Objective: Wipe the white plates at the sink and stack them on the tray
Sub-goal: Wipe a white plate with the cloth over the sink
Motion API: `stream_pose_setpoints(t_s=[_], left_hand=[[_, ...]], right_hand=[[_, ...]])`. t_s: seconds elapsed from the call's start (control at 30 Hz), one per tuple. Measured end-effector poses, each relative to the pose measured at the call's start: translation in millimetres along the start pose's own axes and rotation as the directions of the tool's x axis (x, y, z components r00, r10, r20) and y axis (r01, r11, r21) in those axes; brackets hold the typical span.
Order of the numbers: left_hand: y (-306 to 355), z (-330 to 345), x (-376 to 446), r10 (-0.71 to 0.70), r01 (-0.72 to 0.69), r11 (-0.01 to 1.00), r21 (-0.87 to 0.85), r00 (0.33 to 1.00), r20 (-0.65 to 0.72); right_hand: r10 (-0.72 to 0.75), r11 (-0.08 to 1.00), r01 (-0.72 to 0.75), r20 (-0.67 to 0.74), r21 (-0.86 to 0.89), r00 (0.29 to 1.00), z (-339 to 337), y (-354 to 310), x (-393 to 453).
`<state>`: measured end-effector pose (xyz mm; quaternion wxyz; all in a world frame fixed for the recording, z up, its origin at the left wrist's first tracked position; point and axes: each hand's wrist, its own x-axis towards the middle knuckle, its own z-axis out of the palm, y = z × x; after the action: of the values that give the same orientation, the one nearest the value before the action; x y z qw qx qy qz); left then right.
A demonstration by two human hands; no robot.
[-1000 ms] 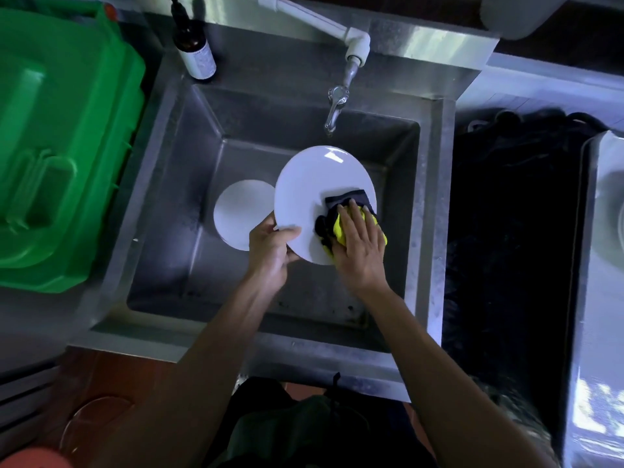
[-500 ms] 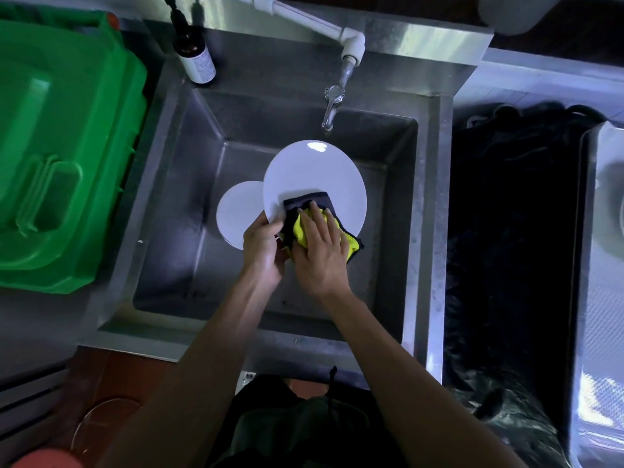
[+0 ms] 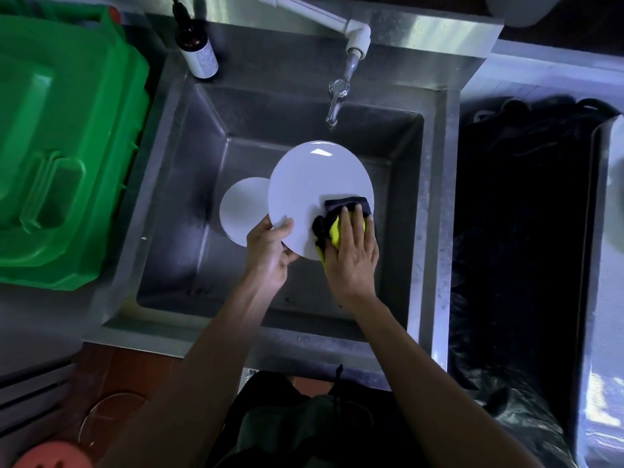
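White plate (image 3: 314,184) is held over the steel sink (image 3: 435,197), tilted w/ its face up toward the camera; it reads as a slight oval, long axis running from near edge up toward the tap (image 3: 336,103), far rim just below the spout. Left hand (image 3: 268,251) grips the plate's lower-left rim, thumb on top of the face, fingers curled under. Right hand (image 3: 353,253) lies flat, fingers straight, pressing a yellow-and-dark cloth (image 3: 337,228) onto the lower-right part of the face; cloth bunches out past the fingertips and over the rim. A second white plate (image 3: 241,207) lies flat on the sink floor just left, its right edge hidden under the held one. Brown bottle (image 3: 197,45) stands upright at the sink's back-left corner. Green plastic bin (image 3: 60,146) sits left of the sink; a dark tub w/ black bag lining (image 3: 516,231) on the right. Pink round thing (image 3: 54,456) at bottom left, blurred. Tray can't be made out for sure.
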<state>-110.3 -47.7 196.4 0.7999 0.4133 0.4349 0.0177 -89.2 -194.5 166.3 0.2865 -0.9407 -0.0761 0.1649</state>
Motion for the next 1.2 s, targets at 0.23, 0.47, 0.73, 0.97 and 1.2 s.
stream_pose_setpoints(t_s=[0.23,0.47,0.73,0.97,1.2], left_hand=[[-2,-11,-4,-0.003,-0.002,0.992,0.124,0.999,0.039],[0,-20,-9,-0.036,-0.006,0.967,0.255,0.987,0.157],[11,-22,4,-0.069,-0.019,0.922,0.386,0.974,0.214],[12,-13,4,-0.108,-0.008,0.901,0.435,0.964,0.243],[7,-3,1,-0.107,-0.005,0.921,0.390,0.958,0.266]], right_hand=[[0.111,0.988,-0.110,-0.007,0.111,0.994,-23,19,28],[0.114,0.974,-0.114,0.011,0.196,0.993,-49,28,61],[-0.063,0.998,0.063,-0.032,0.001,0.998,-60,21,85],[-0.298,0.939,0.287,-0.032,-0.190,0.954,-57,2,91],[-0.543,0.827,0.547,0.065,-0.130,0.837,-49,-30,72]])
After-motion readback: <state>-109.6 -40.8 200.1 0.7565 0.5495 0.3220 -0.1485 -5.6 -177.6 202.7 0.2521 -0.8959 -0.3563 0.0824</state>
